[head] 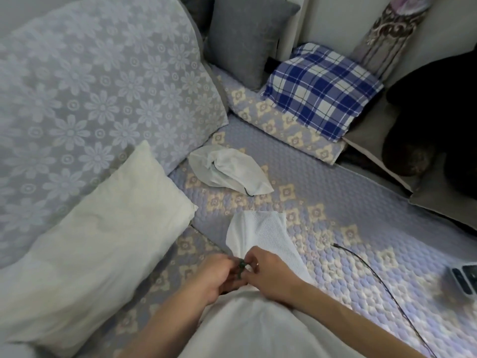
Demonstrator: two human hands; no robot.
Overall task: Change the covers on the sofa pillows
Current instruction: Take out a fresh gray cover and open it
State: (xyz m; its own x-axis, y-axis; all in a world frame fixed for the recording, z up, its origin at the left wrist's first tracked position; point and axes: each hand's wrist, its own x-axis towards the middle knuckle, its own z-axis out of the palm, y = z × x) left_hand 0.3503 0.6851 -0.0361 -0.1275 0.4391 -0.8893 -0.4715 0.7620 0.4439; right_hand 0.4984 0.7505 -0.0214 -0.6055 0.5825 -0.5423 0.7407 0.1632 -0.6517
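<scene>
Two hands meet low in the middle of the view, over the near edge of the sofa seat. The left hand has its fingers curled in, pinching a small dark zip pull at the mouth of a white cover. The right hand faces it, fingers curled too, pinching the white textured cover right beside that pull. The two hands nearly touch. The cover fans out away from them across the quilted sofa seat, while a white pillow bulges toward the camera between the forearms.

Counting pillows: one bare cream pillow leans at the left edge of the seat against one large cushion with a pale flower pattern. At the far end of the seat stands one plain grey cushion, and just right of it lies one blue-and-white checked pillow, on a folded stretch of the quilt. That makes five in all, with the one in the hands.

One more loose cover, crumpled and white, lies alone in the middle of the seat, well apart from the hands.

One thin black cable runs across the right side of the seat toward the near edge. One small grey device sits at the right edge. One patterned curtain hangs at the far right corner.
</scene>
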